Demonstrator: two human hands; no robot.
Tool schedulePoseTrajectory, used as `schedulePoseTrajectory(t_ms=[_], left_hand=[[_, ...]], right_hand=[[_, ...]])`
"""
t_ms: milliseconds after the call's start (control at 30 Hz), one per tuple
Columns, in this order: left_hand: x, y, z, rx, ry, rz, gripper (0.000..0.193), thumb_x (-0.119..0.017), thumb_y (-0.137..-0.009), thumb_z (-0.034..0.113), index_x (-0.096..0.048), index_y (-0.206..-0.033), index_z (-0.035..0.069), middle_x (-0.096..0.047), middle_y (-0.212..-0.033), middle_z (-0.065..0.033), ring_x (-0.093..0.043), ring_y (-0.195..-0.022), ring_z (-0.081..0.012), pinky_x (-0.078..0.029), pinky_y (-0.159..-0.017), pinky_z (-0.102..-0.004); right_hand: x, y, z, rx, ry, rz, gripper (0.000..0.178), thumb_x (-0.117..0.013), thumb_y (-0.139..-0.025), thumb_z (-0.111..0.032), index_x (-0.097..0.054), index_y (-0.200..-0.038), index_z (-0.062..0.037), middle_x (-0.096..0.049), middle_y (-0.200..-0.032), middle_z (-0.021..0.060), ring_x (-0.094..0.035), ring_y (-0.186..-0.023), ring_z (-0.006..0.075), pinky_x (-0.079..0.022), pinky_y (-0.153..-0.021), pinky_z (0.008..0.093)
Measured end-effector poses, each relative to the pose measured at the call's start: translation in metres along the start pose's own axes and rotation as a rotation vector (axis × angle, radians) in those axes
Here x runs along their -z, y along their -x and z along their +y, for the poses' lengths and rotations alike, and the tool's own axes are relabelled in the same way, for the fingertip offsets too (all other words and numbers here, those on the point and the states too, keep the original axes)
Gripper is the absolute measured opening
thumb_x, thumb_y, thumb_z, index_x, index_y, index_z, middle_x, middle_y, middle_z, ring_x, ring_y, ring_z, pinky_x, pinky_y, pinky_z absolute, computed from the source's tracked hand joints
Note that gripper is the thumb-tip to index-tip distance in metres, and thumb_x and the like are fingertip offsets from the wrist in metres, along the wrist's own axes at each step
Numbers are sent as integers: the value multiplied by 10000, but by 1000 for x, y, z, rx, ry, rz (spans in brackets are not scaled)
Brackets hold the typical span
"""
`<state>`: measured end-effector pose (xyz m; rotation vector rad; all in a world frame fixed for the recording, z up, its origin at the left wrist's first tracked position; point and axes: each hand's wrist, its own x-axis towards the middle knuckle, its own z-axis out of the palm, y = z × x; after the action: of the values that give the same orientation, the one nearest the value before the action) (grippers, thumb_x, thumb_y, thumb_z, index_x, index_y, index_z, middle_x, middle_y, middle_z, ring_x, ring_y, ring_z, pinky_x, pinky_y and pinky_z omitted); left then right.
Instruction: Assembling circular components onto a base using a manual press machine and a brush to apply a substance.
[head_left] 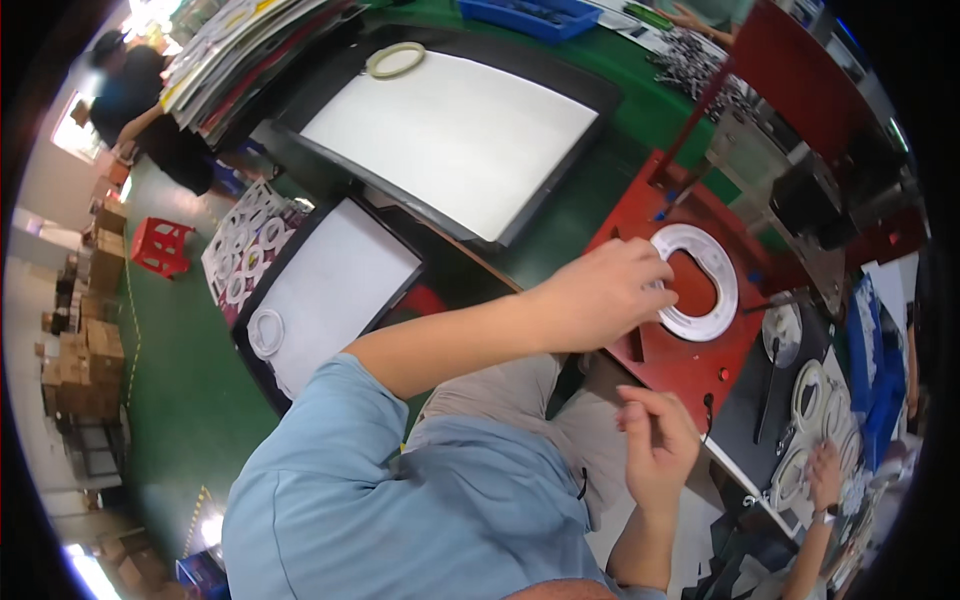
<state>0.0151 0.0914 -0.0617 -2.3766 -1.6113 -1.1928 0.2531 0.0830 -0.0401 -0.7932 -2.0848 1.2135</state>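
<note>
A white ring-shaped plastic part (pixel 727 285) lies on the red plate of a bench machine (pixel 625 220), its oval opening showing the red surface below. My left hand (pixel 612 293) reaches across from the left, fingers bent and closed on the ring's left edge. Part of that edge is hidden behind the fingertips. Closer to my body, my right hand (pixel 660 445) hovers beside the machine's front corner. Its fingers are loosely curled and apart, with nothing visible between them.
Above the plate rises the machine's dark head (pixel 815 200). A large black-rimmed tray (pixel 450 130) bears a pale ring (pixel 396 60); a smaller tray (pixel 330 270) stands left. Another person's hand (pixel 825 475) is among white rings at right. A red stool (pixel 162 247) stands on the green floor.
</note>
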Motion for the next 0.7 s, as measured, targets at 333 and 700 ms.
schedulePoseTrajectory(t_ms=[333,700], left_hand=[[132,22,-80,386,-72,292,262,-759,-985,129,-737,-1237,61,-745,-1194,-97,-730,-1055,-248,-592,-846,-350],[247,78,-409,1063,-744,91,555,-715,-961,337,-652,-1435,56,-686,-1398,-209,-630,-1336,-378,-488,-1132,-506]], right_hand=[[-3,-49,30,154,927,-1,635,-574,-1067,-240,-417,-1634,0,-406,-1715,196,-329,-1615,410,-214,-1310,574],[-54,22,9,215,205,-273,320,-818,-845,-69,-766,-1160,-73,-731,-1193,111,-725,-1036,317,-567,-909,453]])
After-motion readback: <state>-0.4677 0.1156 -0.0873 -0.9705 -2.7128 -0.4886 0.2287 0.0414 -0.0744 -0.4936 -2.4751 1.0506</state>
